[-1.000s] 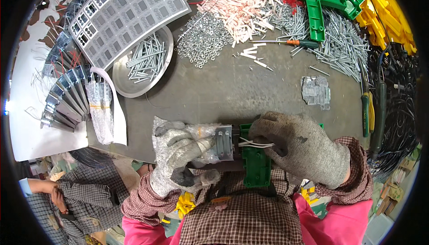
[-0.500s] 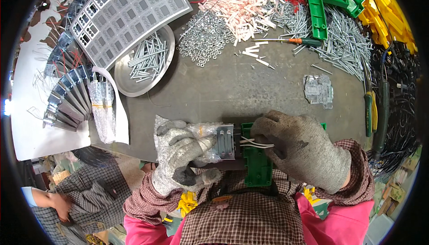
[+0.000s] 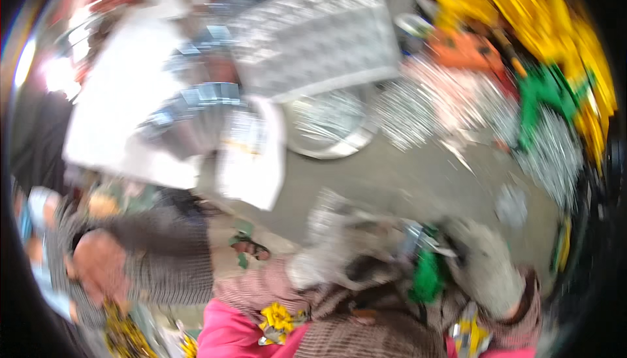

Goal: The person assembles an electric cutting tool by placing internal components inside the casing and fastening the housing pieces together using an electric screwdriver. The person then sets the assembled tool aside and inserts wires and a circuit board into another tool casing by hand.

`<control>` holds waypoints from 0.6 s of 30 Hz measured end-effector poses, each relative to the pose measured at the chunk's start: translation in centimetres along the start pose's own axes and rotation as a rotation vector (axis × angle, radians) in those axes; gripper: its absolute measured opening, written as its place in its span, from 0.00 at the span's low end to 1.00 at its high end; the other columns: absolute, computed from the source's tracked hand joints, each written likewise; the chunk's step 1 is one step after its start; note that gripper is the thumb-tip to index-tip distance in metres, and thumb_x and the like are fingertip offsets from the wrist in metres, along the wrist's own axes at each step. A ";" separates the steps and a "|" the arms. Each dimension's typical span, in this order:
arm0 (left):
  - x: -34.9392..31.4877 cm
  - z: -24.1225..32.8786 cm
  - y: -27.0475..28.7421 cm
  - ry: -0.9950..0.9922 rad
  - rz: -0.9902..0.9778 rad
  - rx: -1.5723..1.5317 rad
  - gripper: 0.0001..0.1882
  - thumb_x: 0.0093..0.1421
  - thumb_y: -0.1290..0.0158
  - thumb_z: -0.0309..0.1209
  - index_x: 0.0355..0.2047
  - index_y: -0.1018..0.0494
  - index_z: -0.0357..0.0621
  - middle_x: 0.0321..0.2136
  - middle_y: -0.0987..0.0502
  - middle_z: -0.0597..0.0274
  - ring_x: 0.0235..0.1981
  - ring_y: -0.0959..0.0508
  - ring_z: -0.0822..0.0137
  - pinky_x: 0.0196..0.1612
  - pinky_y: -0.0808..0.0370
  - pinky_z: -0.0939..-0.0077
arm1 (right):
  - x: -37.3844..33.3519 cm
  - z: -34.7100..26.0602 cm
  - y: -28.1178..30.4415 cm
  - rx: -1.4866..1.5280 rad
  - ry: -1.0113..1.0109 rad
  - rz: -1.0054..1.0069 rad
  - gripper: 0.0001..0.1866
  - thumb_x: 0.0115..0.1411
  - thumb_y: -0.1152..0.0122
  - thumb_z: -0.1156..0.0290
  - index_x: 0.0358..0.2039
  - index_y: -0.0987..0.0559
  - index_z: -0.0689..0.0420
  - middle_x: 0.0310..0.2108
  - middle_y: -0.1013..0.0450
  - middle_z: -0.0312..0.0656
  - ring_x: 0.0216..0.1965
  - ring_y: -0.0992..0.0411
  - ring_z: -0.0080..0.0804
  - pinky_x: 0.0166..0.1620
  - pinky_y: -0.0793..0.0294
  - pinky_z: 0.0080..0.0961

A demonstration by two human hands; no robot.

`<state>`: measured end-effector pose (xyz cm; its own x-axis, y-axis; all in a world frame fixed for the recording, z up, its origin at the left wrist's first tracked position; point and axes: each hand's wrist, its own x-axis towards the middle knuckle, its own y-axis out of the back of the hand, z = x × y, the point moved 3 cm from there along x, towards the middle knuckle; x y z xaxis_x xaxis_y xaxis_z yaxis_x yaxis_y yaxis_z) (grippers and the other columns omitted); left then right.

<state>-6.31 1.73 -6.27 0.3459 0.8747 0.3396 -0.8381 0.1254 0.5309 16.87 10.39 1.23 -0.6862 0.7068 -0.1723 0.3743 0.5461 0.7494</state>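
The view is smeared by motion. My left hand (image 3: pixel 353 250), in a grey glove, is closed round a metal part (image 3: pixel 413 234) with bubble wrap (image 3: pixel 328 208) at its far side. Right beside that part, a green plastic housing (image 3: pixel 426 276) hangs in front of my body. My gloved right hand (image 3: pixel 486 263) is at the housing's right side, its fingers bent toward pale wires (image 3: pixel 444 248) that come from between the two parts. Its fingertips are blurred.
A metal dish (image 3: pixel 326 146) of long screws stands beyond my left hand, under a printed grey sheet (image 3: pixel 317 41). Nuts (image 3: pixel 408 113), pink-white sleeves (image 3: pixel 454 97) and screws (image 3: pixel 552 155) lie in heaps. A white sheet (image 3: pixel 124 110) is at left. Another person's hand (image 3: pixel 99 263) is lower left.
The whole view has swung left, so the table's things now appear further right and blurred. Both hands stay together at the metal part and green housing.
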 end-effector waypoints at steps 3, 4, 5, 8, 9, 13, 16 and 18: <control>0.4 0.5 -0.4 -0.046 0.097 -0.015 0.23 0.55 0.36 0.41 0.48 0.28 0.45 0.52 0.27 0.51 0.52 0.26 0.49 0.52 0.28 0.58 | 0.8 -1.2 0.2 0.068 0.227 0.157 0.14 0.55 0.38 0.78 0.44 0.22 0.62 0.42 0.23 0.49 0.42 0.24 0.46 0.49 0.27 0.37; 0.7 0.7 -0.4 -0.048 0.186 0.107 0.20 0.60 0.41 0.44 0.45 0.27 0.43 0.42 0.24 0.58 0.41 0.23 0.54 0.47 0.28 0.60 | 1.0 -0.5 -0.1 0.140 0.091 -0.026 0.14 0.56 0.38 0.77 0.44 0.22 0.62 0.42 0.23 0.48 0.42 0.24 0.43 0.48 0.26 0.35; 1.4 1.1 -0.7 -0.194 0.224 0.375 0.41 0.51 0.41 0.46 0.63 0.36 0.43 0.50 0.30 0.52 0.50 0.29 0.46 0.53 0.33 0.51 | 2.2 0.0 -0.5 0.162 0.103 -0.143 0.14 0.57 0.38 0.75 0.45 0.22 0.63 0.42 0.22 0.47 0.41 0.24 0.41 0.46 0.24 0.34; 2.3 1.4 -0.1 -0.272 0.318 0.196 0.25 0.49 0.39 0.43 0.45 0.24 0.42 0.33 0.23 0.52 0.32 0.23 0.48 0.33 0.26 0.55 | 1.3 0.7 -0.7 0.025 0.142 -0.015 0.14 0.59 0.39 0.77 0.46 0.22 0.63 0.39 0.23 0.57 0.43 0.26 0.56 0.50 0.28 0.42; 2.5 1.6 -0.1 -0.292 0.344 0.216 0.25 0.50 0.39 0.43 0.45 0.24 0.43 0.33 0.23 0.53 0.32 0.23 0.48 0.32 0.26 0.55 | 1.1 1.1 -0.8 0.058 0.127 -0.049 0.13 0.58 0.38 0.76 0.45 0.21 0.63 0.40 0.23 0.55 0.44 0.25 0.52 0.50 0.28 0.41; 2.7 2.2 0.0 -0.306 0.316 0.240 0.30 0.49 0.38 0.48 0.48 0.25 0.43 0.36 0.23 0.52 0.36 0.23 0.47 0.37 0.26 0.53 | 1.2 1.5 -0.7 -0.081 0.268 0.046 0.10 0.58 0.41 0.77 0.41 0.20 0.61 0.36 0.21 0.53 0.39 0.23 0.49 0.45 0.24 0.39; 3.1 2.5 -0.5 -0.322 0.208 0.399 0.46 0.43 0.33 0.54 0.59 0.33 0.41 0.47 0.27 0.42 0.47 0.25 0.45 0.49 0.27 0.52 | 2.0 2.8 -1.2 0.037 0.038 -0.235 0.17 0.58 0.34 0.65 0.47 0.21 0.57 0.41 0.23 0.55 0.46 0.24 0.46 0.51 0.28 0.42; 3.2 2.5 -0.7 -0.278 0.197 0.363 0.46 0.43 0.33 0.53 0.59 0.33 0.41 0.47 0.27 0.42 0.47 0.25 0.44 0.49 0.27 0.52 | 2.5 3.2 -1.1 0.031 0.065 -0.204 0.17 0.59 0.34 0.66 0.47 0.21 0.58 0.39 0.22 0.53 0.44 0.24 0.45 0.50 0.27 0.41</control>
<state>-3.57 3.31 -3.59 0.3365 0.7015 0.6282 -0.7151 -0.2438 0.6552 16.69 13.01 -2.06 -0.7882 0.5499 -0.2763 0.2414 0.6893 0.6831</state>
